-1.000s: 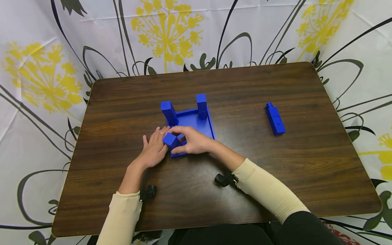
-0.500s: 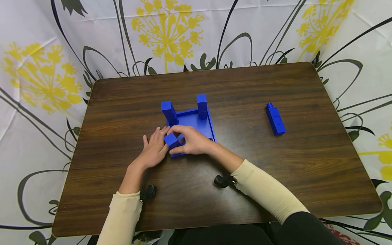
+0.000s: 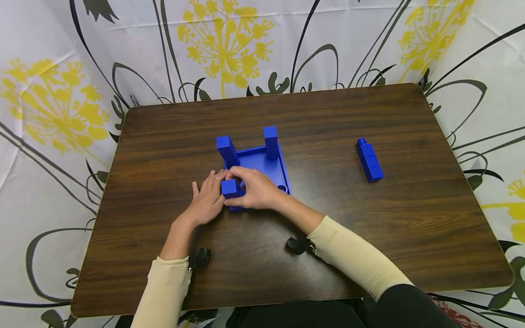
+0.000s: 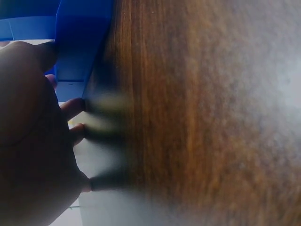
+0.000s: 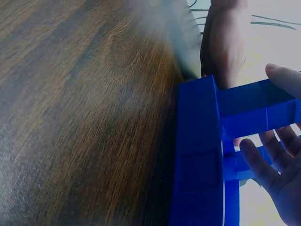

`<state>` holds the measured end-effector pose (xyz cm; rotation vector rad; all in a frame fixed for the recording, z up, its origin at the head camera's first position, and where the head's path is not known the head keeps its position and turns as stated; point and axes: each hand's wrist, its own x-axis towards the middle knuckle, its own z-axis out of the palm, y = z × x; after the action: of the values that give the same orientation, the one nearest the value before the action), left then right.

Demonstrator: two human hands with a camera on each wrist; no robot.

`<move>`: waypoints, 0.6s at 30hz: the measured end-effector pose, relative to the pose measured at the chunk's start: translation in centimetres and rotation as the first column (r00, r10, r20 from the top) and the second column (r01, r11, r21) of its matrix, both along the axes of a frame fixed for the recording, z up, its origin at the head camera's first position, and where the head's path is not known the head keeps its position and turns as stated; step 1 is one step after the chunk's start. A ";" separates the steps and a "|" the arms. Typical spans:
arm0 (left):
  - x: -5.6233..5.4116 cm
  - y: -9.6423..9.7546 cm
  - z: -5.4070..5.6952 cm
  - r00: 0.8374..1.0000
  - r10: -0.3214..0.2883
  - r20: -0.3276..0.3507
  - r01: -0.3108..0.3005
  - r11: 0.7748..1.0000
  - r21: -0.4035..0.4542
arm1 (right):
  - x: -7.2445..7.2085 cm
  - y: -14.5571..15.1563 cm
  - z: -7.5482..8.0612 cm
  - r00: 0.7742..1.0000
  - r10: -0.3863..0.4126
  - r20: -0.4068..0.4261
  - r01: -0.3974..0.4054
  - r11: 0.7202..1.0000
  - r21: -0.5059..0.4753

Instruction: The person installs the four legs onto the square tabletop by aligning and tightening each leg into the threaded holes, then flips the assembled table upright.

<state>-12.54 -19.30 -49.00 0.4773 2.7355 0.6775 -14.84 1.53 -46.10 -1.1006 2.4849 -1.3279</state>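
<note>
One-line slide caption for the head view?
Right hand holds blue post at near-left corner of tray, left hand alongside; another post lies at right.

A brown table (image 3: pixel 414 218) has round corners. White cloth (image 3: pixel 365 32) with yellow flowers (image 3: pixel 227 49) and dark leaves (image 3: pixel 96 6) is behind and beside it.

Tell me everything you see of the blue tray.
The blue tray lies flat on the table: squarish, plastic-looking, with a raised rim and a ring at its near right corner. Posts stand at three corners. The right hand grips the near left post; the left hand rests against the tray's left side.
</note>
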 end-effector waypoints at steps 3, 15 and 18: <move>0.0 0.0 0.1 1.000 0.001 -0.005 -0.001 1.000 0.006 | 0.0 0.0 0.0 1.000 -0.004 -0.008 0.004 1.000 0.005; 0.0 0.0 0.1 1.000 -0.006 0.021 0.006 1.000 -0.022 | -0.3 0.7 0.1 0.973 0.215 0.082 -0.212 0.976 -0.048; 0.0 0.0 0.0 1.000 -0.005 0.020 0.006 1.000 -0.028 | -0.4 0.9 0.1 0.949 0.279 0.149 -0.265 0.958 -0.110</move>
<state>-12.56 -19.29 -49.05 0.4687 2.7202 0.6385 -15.25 2.38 -46.03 -1.2457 2.0881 -1.3930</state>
